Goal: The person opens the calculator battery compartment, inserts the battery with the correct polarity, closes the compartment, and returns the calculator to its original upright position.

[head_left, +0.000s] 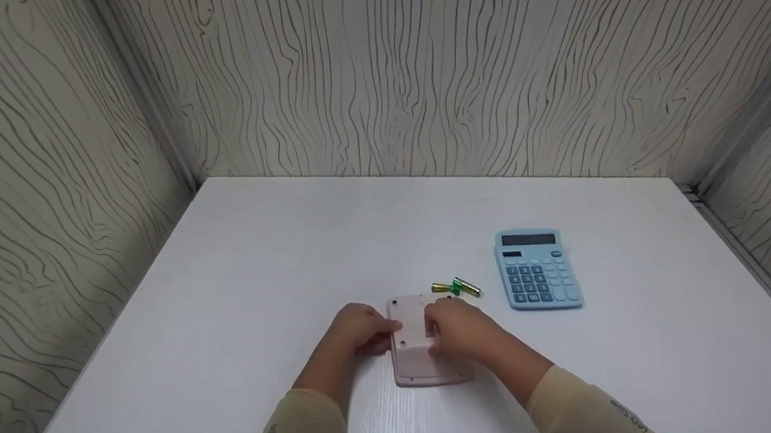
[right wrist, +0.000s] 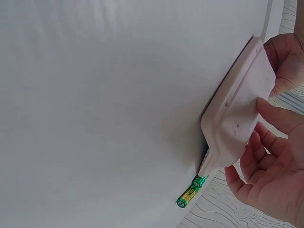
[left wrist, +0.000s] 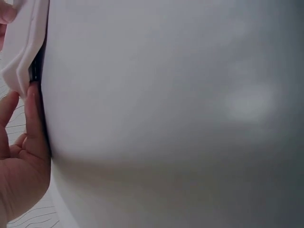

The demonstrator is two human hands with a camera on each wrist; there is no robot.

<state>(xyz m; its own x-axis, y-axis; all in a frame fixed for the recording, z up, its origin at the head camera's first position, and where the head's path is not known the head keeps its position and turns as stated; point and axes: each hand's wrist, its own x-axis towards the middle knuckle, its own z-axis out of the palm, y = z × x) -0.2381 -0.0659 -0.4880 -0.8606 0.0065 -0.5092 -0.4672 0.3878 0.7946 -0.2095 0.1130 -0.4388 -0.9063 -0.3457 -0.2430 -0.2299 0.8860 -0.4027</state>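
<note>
A pale pink calculator (head_left: pixel 414 367) lies face down on the white table, its screw-dotted back upward. At its left edge my left hand (head_left: pixel 361 328) pinches the casing, thumb on top and fingers beside and below. My right hand (head_left: pixel 462 327) bends over the right part of the back, thumb and forefinger touching it. In the right wrist view, its thumb (right wrist: pixel 273 114) rests on the pink surface and the other fingers are curled. Whether a small part sits between those fingertips is hidden. Two green-and-gold batteries, one battery (head_left: pixel 443 287) and another battery (head_left: pixel 468 287), lie just beyond the calculator.
To the right on the table is a light blue calculator (head_left: pixel 538 270), face up, keys toward me. Wood-grain panels (head_left: pixel 381 72) enclose the table at the back and both sides.
</note>
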